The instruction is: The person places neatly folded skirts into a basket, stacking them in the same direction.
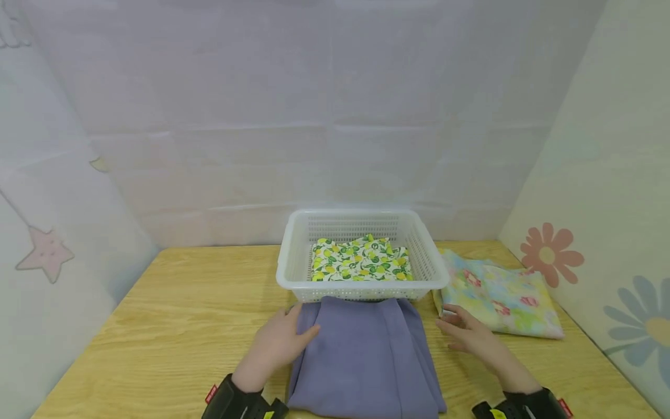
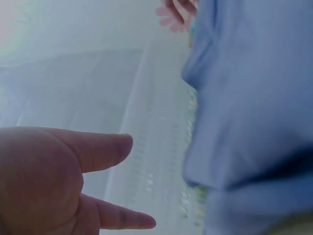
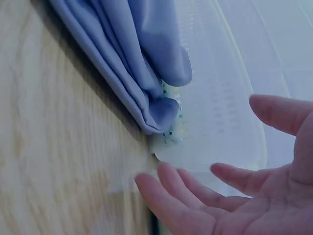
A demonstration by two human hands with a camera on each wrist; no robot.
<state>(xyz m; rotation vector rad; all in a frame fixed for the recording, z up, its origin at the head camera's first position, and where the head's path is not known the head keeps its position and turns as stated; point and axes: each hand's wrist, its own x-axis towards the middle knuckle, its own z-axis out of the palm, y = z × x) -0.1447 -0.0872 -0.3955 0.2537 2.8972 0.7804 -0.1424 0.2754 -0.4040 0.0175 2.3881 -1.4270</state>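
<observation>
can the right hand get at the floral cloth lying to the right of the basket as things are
Probably yes. The right hand lies open on the table just beside the floral cloth, nothing between them. The purple cloth and the basket sit to its left, out of the way.

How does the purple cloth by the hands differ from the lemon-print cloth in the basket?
The plain purple folded cloth lies on the wooden table in front of the white perforated plastic basket; the lemon-print folded cloth, patterned in yellow and green, lies inside it. The purple one looks larger. The left hand rests on the purple cloth's edge; nothing touches the lemon-print one. Both are folded flat.
</observation>
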